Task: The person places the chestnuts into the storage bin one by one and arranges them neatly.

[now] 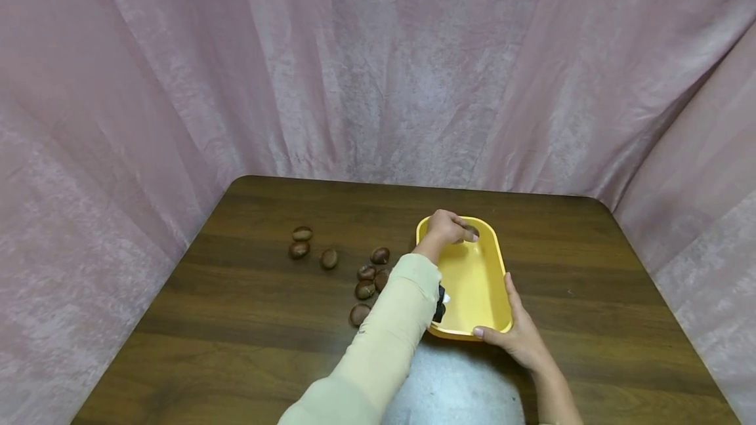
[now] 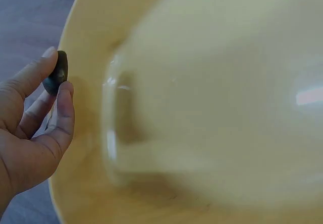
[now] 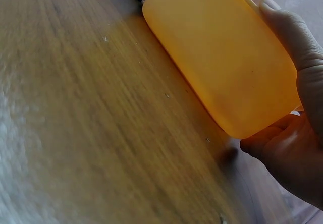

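Observation:
Over the far end of a yellow plastic tray (image 1: 472,281), my left hand (image 1: 447,228) pinches a chestnut (image 2: 60,72) between thumb and fingertips. The left wrist view shows the chestnut in front of the tray's inner wall, with smooth yellow floor beyond. My right hand (image 1: 520,336) holds the near right corner of the tray. Its thumb (image 3: 290,30) lies at the rim and the other fingers run along the outer side. Left of the tray, a group of several chestnuts (image 1: 365,290) lies on the table, partly behind my left forearm.
Farther left on the brown wooden table (image 1: 236,320) sit a few more chestnuts (image 1: 299,250). A pink curtain (image 1: 378,71) hangs behind the table and down both sides. A pale grey surface (image 1: 455,385) shows at the near edge, between my arms.

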The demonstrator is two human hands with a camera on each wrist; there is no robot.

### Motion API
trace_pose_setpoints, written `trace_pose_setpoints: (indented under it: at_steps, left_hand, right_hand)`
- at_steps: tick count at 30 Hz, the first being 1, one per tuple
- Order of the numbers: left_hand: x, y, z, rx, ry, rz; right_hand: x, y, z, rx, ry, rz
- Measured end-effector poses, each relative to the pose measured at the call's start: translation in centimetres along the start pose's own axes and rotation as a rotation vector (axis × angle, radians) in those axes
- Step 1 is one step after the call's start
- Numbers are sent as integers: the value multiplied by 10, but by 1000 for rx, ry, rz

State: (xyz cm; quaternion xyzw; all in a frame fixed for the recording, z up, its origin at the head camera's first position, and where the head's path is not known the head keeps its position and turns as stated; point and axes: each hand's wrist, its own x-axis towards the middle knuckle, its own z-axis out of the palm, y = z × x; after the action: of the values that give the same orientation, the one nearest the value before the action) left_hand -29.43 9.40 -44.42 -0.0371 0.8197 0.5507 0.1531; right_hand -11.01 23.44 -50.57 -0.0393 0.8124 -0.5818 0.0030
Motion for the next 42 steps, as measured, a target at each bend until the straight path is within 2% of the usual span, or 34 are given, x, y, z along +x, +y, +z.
trace_pose_setpoints:
  at_steps: [3, 7, 9, 15, 19, 22, 25, 28, 32, 36, 42]
  left_hand:
    - [4, -5, 6, 47, 19, -5]
    - [7, -15, 9, 218, 54, 19]
    - [7, -20, 10, 260, 61, 25]
    - [5, -29, 13, 310, 49, 37]
    - [5, -29, 13, 393, 44, 51]
    - [5, -28, 11, 422, 37, 56]
    - [2, -26, 8, 391, 28, 45]
    - [-4, -20, 1, 309, 7, 43]
    - [-18, -5, -14, 219, 0, 119]
    - [-34, 7, -26, 179, -15, 201]
    - [-53, 13, -31, 178, -37, 274]
  right_hand:
    - [1, 0, 1, 4, -3, 1]
    - [3, 2, 4, -5, -11, 7]
    - [4, 3, 6, -9, -13, 3]
    - [3, 0, 9, -1, -17, -6]
    - [2, -1, 10, 4, -17, -5]
    - [2, -1, 10, 7, -17, -10]
    - [1, -1, 10, 5, -14, -18]
    - [0, 1, 10, 4, -11, -19]
    - [1, 2, 9, 8, -16, -3]
    - [1, 2, 7, 52, -24, 7]
    - [-1, 2, 2, 36, -10, -9]
